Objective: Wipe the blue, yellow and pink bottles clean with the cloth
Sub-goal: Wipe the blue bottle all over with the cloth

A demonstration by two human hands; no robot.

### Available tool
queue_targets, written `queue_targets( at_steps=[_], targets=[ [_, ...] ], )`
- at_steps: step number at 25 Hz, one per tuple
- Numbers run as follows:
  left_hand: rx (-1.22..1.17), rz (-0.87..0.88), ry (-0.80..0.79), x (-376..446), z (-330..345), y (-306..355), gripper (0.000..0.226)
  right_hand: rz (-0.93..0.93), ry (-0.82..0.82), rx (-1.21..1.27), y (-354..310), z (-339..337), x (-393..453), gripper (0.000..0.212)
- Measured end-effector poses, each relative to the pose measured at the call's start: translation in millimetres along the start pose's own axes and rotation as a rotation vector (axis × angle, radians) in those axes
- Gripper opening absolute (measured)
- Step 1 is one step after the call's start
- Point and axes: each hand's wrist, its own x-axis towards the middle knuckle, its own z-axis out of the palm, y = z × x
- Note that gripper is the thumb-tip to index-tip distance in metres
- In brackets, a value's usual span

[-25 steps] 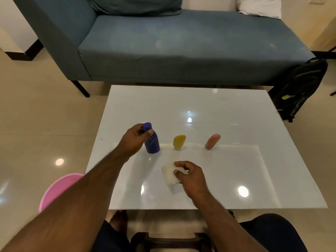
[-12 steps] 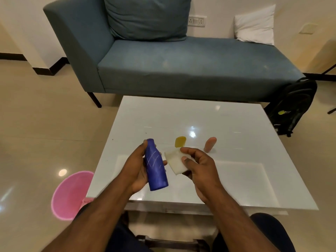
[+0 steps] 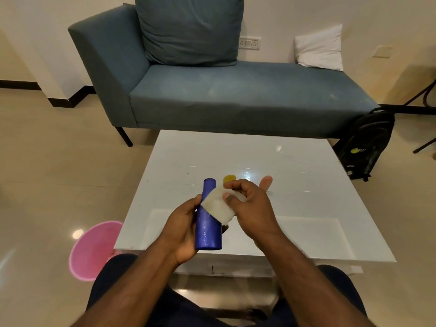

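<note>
Blue bottle [image 3: 208,223] is being held up off the table [image 3: 306,185], cap end pointing away from the person, base toward the lap. It is being gripped by the left hand [image 3: 181,230], fingers wrapped round the far side, thumb on the near side, prob. so the right flank is being left bare for wiping.

Cloth [image 3: 218,206] is being pinched by the right hand [image 3: 250,206], fingers curled shut over it, and is being pressed against the bottle's upper body just below the neck. Judged: blue bottle is being wiped first; task is at an early stage.

Yellow bottle [image 3: 229,178] is being left standing on the table behind the hands (mostly hidden, top only showing). Pink bottle [image 3: 266,182] is also being left on the table, partly hidden behind the right hand; neither is being touched. Both appear to be kept in a row w/in easy reach for their turn.

Pink bin [image 3: 92,251] is standing on the floor left of the table; purpose not being shown.
</note>
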Motion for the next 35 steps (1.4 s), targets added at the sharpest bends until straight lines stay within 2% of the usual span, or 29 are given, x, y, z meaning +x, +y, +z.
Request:
queue_targets(
  at_steps=[2,7,12,16,21,25,30,33,35],
  targets=[
    [0.012,0.002,-0.001,-4.8,2.7,-3.0,0.041,-0.064,0.027,-0.149,-0.7,3.3,0.3,0.02],
    [-0.043,0.016,-0.005,-8.3,9.9,-10.3,0.052,-0.362,0.099,-0.56,-1.2,14.1,-6.3,0.018],
    [-0.07,0.045,-0.012,-7.9,20.3,-9.6,0.067,-0.432,0.064,-0.716,3.5,28.2,-20.0,0.032],
    [-0.007,0.088,0.012,-6.7,22.5,-16.0,0.07,-0.384,0.13,-0.765,2.8,20.5,3.1,0.03],
    [-0.069,0.087,-0.035,-6.8,22.0,-9.5,0.075,-0.576,0.026,-0.837,-1.1,28.0,-12.7,0.018],
    [0.016,0.131,-0.016,-5.8,23.3,-12.2,0.072,-0.376,0.105,-0.767,-6.3,15.1,13.1,0.022],
    [-0.006,0.134,-0.037,-4.7,22.2,-9.1,0.071,-0.571,0.005,-0.847,-13.3,18.0,-14.3,0.022],
    [0.008,0.139,-0.027,-3.8,20.2,-11.4,0.068,-0.468,0.128,-0.749,-18.1,0.8,6.2,0.027],
    [0.006,0.141,-0.039,-4.7,20.7,-10.2,0.065,-0.443,0.101,-0.688,-18.1,2.3,2.5,0.016]
  ],
)
